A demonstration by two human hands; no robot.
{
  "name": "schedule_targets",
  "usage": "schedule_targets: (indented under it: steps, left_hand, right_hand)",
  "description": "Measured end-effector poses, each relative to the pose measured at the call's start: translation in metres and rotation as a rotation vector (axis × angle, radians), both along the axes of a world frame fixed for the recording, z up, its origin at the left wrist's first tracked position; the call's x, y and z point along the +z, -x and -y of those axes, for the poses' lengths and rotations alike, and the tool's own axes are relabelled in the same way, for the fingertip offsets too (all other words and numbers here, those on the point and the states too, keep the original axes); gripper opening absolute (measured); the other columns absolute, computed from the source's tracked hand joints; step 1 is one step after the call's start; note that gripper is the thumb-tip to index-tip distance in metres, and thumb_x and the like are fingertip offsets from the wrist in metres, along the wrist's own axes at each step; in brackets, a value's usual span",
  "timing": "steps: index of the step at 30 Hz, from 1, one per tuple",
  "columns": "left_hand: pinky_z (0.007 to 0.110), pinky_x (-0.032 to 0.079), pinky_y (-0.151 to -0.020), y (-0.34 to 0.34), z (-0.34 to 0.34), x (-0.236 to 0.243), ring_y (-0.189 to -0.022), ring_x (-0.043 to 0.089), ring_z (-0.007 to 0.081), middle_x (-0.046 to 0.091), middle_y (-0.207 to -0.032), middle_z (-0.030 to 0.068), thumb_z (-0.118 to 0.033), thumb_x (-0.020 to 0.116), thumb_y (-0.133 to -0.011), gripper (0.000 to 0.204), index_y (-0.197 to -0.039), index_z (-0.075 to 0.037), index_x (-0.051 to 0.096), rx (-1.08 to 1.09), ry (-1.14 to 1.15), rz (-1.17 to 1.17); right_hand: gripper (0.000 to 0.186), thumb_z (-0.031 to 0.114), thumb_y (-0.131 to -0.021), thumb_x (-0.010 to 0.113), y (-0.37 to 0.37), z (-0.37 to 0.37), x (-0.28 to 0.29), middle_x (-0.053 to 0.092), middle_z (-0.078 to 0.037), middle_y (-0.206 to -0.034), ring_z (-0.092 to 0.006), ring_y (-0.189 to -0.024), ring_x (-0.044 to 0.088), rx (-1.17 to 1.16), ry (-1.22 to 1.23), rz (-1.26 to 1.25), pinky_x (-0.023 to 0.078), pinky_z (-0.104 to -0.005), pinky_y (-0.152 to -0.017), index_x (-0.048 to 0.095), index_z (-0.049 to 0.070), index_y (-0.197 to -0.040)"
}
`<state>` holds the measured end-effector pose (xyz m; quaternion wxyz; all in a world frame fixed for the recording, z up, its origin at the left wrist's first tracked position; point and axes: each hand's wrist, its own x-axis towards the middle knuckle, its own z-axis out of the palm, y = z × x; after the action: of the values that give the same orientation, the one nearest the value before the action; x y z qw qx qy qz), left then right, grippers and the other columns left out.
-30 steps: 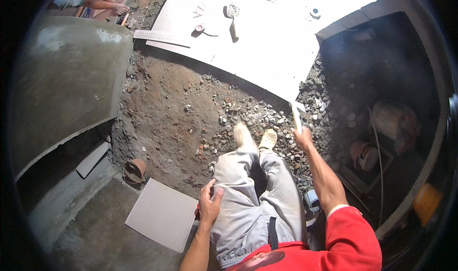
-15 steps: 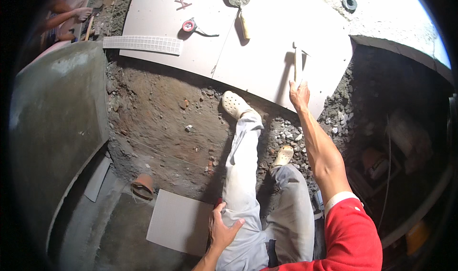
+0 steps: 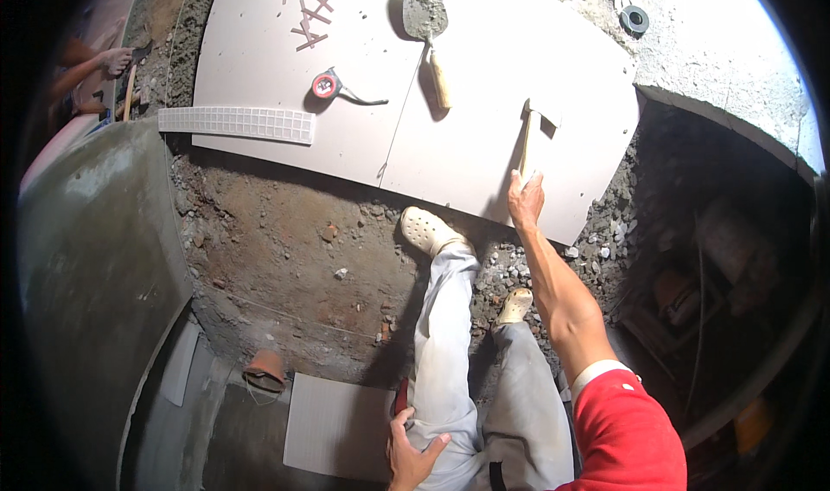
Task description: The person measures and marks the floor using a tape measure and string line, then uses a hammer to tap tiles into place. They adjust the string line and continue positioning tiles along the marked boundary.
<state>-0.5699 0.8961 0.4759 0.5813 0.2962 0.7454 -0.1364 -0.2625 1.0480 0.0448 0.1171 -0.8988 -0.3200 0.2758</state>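
My right hand [image 3: 526, 199] grips the wooden handle of a hammer [image 3: 543, 116], held over large pale tiles [image 3: 346, 158]. My left hand [image 3: 413, 452] rests on my left trouser leg [image 3: 441, 361], fingers curved and thumb apart, with a red object [image 3: 400, 397] partly hidden beside it. On the tiles lie a mortar-smeared trowel [image 3: 424, 11], a red-ringed tape measure [image 3: 326, 86], a white perforated strip [image 3: 235, 124] and several brownish cross-shaped pieces [image 3: 313, 17]. My cream clog [image 3: 425, 227] is just below the tile edge.
Another person's hand [image 3: 115, 60] works at the upper left. A concrete slab [image 3: 99, 232] borders the dirt and rubble. A terracotta pot [image 3: 265, 370] and a ridged tile [image 3: 324, 422] lie below; a dark recess [image 3: 718, 275] is right, a black roll [image 3: 634, 21] above.
My right arm has reached forward with the hammer, which is now over the tiles. My left leg has stretched toward the tile edge. The view has also shifted.
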Motion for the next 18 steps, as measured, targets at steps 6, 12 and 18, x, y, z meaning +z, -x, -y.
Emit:
schedule_targets:
  steps: [6,12,18]
  left_hand:
    - [0.046,0.052,-0.092,-0.003,-0.008,0.000,-0.104,0.066,0.0355,0.068,-0.112,0.0198,-0.027,0.091,-0.071,0.081,-0.139,-0.007,0.051,0.089,-0.041,-0.032]
    - [0.042,0.054,-0.085,0.001,-0.018,0.000,-0.093,0.066,0.0275,0.068,-0.105,0.0123,-0.025,0.090,-0.073,0.080,-0.141,-0.010,0.050,0.157,-0.074,-0.011]
    - [0.045,0.042,-0.107,0.013,-0.020,0.000,-0.125,0.054,0.0363,0.055,-0.133,0.0226,-0.037,0.087,-0.075,0.084,-0.139,-0.002,0.045,0.132,-0.074,0.055]
  right_hand:
    - [0.062,0.037,-0.098,0.062,0.001,0.009,-0.019,0.064,-0.038,-0.115,-0.0525,-0.107,0.064,0.038,-0.030,0.012,0.050,-0.0529,-0.096,0.045,-0.010,-0.135]
    - [0.052,0.026,-0.091,0.066,-0.022,0.008,-0.038,0.069,-0.030,-0.115,-0.0449,-0.110,0.066,0.096,0.309,-0.006,0.052,-0.0468,-0.097,0.055,-0.007,-0.130]
    - [0.051,0.021,-0.088,0.065,-0.043,-0.001,0.018,0.071,-0.028,-0.114,-0.0399,-0.109,0.069,0.152,0.342,-0.153,0.053,-0.0444,-0.097,0.060,-0.005,-0.132]
